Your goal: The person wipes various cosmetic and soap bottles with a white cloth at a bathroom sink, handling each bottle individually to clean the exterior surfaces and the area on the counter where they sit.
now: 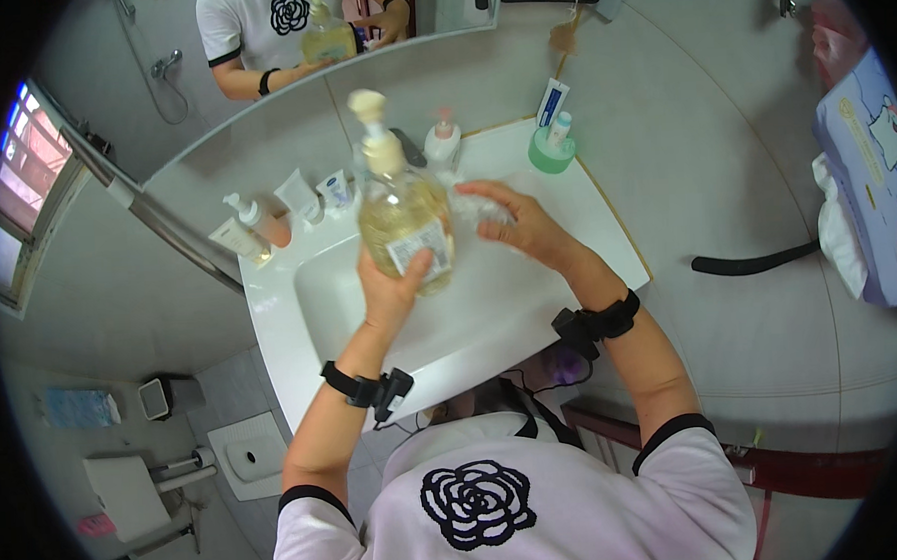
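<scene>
A clear pump bottle of yellowish liquid (pixel 397 215) stands upright above the sink in my left hand (pixel 392 286). The thumb lies across its white label, which bears a printed code. Its cream pump head is at the top. To the right of the bottle is my right hand (pixel 532 227), fingers curled around a crumpled whitish wad (pixel 487 209). Blur hides what the wad is made of, and whether it touches the bottle. Below both is the white washbasin (pixel 344 307).
Several tubes and a peach pump bottle (pixel 266 224) line the basin's back left. Behind the held bottle stands a white pump bottle (pixel 443 145). A green cup (pixel 552 151) with toothpaste (pixel 553 101) is at the back right corner. A mirror (pixel 273 55) hangs above.
</scene>
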Demonstrator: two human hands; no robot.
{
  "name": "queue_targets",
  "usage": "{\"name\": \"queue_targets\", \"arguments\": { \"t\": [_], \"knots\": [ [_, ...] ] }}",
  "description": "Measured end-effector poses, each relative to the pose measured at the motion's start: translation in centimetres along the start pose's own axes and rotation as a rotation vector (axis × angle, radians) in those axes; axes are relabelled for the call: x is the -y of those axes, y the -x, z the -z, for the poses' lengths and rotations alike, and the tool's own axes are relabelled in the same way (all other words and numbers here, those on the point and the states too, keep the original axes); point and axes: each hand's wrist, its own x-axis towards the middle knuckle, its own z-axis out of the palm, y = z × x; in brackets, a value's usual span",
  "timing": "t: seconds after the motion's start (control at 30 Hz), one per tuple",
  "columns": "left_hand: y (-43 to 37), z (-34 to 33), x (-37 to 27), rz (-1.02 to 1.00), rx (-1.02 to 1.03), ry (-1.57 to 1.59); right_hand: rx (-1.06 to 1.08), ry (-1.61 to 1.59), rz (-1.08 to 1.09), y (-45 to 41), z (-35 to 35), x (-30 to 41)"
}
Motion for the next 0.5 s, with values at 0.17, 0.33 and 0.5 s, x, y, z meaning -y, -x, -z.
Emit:
{"name": "queue_targets", "arguments": {
  "t": [0.17,0.33,0.5],
  "knots": [
    [-1.2,-5.8,2.4,0.049,0.232,0.072,0.267,-0.238,-0.185,-0.4,2.3,-3.0],
    [-4.2,-9.2,4.5,0.176,0.402,-0.058,0.044,-0.312,-0.309,0.6,5.3,-6.8],
    [-6.6,-11.9,4.7,0.188,0.264,-0.166,-0.354,0.027,-0.050,-0.2,6.7,-10.9]
  ]
}}
